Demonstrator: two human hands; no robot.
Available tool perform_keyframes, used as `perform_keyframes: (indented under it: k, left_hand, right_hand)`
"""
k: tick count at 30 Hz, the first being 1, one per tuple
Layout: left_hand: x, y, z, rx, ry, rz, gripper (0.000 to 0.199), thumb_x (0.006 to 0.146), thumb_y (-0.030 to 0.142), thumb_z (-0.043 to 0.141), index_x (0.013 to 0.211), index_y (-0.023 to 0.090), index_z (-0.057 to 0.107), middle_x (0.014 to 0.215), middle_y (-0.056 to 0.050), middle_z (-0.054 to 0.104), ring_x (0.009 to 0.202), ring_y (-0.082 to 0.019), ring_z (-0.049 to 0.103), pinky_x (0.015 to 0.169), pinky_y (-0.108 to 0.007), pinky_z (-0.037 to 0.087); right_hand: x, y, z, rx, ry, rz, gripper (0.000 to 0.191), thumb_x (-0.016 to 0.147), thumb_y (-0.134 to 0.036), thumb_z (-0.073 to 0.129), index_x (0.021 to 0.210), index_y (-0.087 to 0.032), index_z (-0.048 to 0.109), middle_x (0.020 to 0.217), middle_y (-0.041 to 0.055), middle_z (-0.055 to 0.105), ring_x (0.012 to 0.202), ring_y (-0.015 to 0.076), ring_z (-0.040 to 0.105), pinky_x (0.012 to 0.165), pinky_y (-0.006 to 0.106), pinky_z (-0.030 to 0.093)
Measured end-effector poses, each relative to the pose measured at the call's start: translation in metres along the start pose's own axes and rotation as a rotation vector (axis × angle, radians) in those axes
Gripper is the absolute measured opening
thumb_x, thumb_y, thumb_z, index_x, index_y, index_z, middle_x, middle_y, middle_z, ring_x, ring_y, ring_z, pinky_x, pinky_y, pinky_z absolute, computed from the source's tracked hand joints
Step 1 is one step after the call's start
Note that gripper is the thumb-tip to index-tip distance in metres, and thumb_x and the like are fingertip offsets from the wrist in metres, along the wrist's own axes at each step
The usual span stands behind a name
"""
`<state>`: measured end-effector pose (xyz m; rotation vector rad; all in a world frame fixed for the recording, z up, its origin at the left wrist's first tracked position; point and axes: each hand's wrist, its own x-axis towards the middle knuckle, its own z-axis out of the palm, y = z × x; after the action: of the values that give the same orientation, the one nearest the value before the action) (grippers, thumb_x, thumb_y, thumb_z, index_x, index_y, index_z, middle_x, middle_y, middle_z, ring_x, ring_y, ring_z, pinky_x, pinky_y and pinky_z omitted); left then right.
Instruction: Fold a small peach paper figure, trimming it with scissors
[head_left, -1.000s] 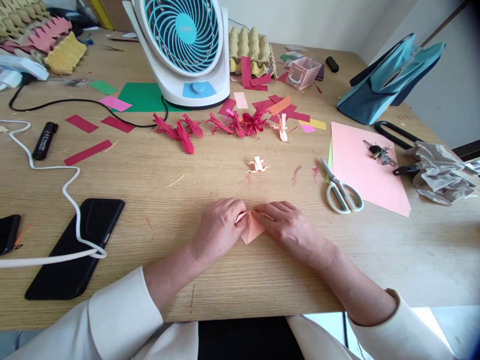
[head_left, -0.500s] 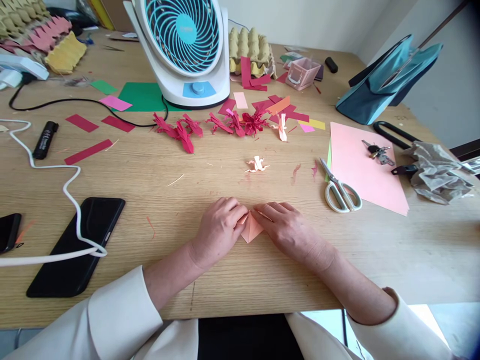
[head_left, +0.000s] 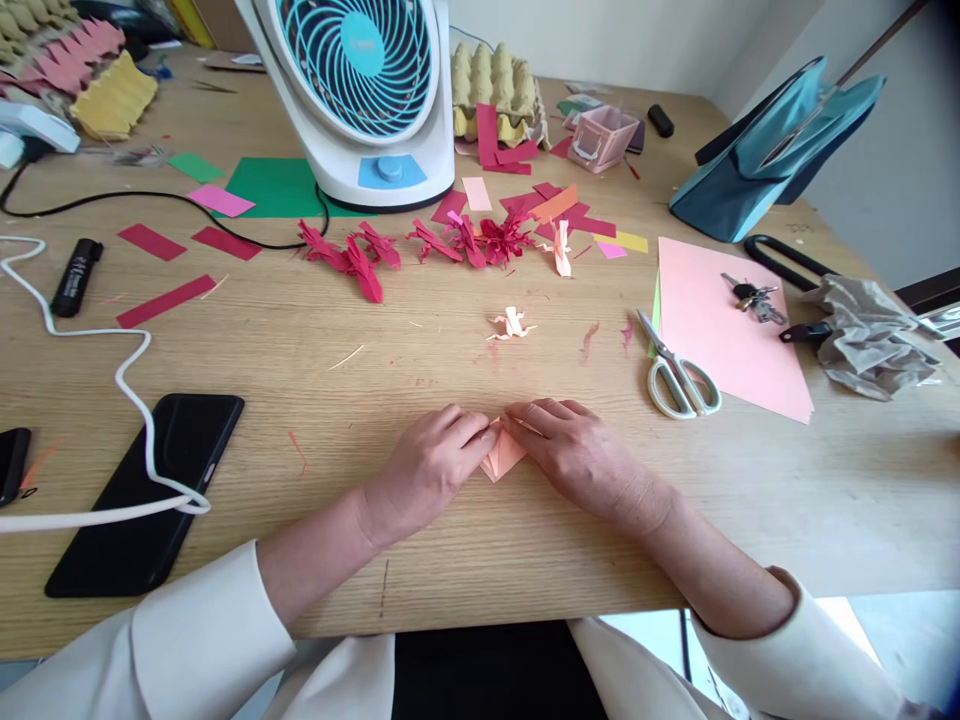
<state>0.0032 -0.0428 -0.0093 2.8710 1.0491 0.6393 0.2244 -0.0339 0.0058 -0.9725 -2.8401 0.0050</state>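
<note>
A small folded piece of peach paper lies on the table between my hands, its lower point toward me and a crease down its middle. My left hand is closed on its left edge, fingertips together near the top. From the other side my right hand grips the right edge, its fingers pressed against the paper. Both hands hide the paper's outer corners. Just beyond them sits a small pale folded paper frog. Farther back are several crimson folded paper figures and another pale one.
Scissors lie at the right by pink paper sheets with keys on top. A black phone and white cable are at the left. A fan stands behind, and a blue bag stands back right.
My left hand has shifted slightly left and down along the paper's left edge. My right hand stays nearly in place. The whole view has moved a little.
</note>
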Motion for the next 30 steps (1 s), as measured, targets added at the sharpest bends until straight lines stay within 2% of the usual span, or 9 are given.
perform_keyframes:
  k: [6,12,20,25,30]
  left_hand:
    - [-0.003,-0.004,-0.005,0.031,-0.022,0.132,0.029,0.096,0.010,0.048,0.122,0.012,0.060,0.120,-0.007,0.067,0.096,-0.018,0.059,0.087,-0.033,0.053]
    - [-0.008,-0.015,0.000,-0.026,0.000,0.204,0.034,0.095,0.009,0.049,0.127,0.014,0.057,0.125,-0.008,0.066,0.107,-0.020,0.059,0.091,-0.035,0.051]
    - [-0.016,-0.017,0.003,-0.046,-0.059,0.195,0.042,0.095,0.011,0.047,0.137,0.013,0.050,0.135,-0.010,0.062,0.115,-0.022,0.056,0.093,-0.038,0.047]
    - [-0.020,-0.016,0.005,-0.039,-0.115,0.167,0.042,0.097,0.014,0.046,0.139,0.017,0.049,0.140,-0.009,0.057,0.122,-0.023,0.052,0.094,-0.040,0.045]
    - [-0.019,-0.015,0.003,-0.046,-0.113,0.158,0.041,0.098,0.016,0.046,0.138,0.018,0.049,0.140,-0.010,0.058,0.121,-0.022,0.054,0.092,-0.039,0.044]
  right_hand:
    - [0.001,0.003,-0.003,0.018,-0.024,-0.014,0.028,0.099,-0.016,0.046,0.122,-0.010,0.061,0.116,0.0148,0.065,0.100,0.0232,0.059,0.080,0.036,0.050]
    - [-0.002,0.003,-0.003,0.010,-0.010,-0.031,0.031,0.101,-0.017,0.041,0.124,-0.009,0.060,0.122,0.0160,0.063,0.102,0.0239,0.060,0.081,0.037,0.051]
    - [-0.003,0.003,-0.005,0.010,-0.016,-0.033,0.033,0.101,-0.016,0.039,0.126,-0.009,0.059,0.122,0.0175,0.064,0.103,0.0248,0.060,0.082,0.038,0.051]
    - [-0.005,0.004,-0.005,0.030,-0.012,-0.047,0.034,0.099,-0.014,0.043,0.130,-0.008,0.057,0.125,0.0187,0.062,0.105,0.0257,0.060,0.082,0.039,0.051]
    - [-0.008,0.004,-0.005,0.006,0.028,-0.058,0.034,0.100,-0.013,0.040,0.128,-0.008,0.058,0.128,0.0180,0.062,0.106,0.0255,0.060,0.083,0.040,0.050]
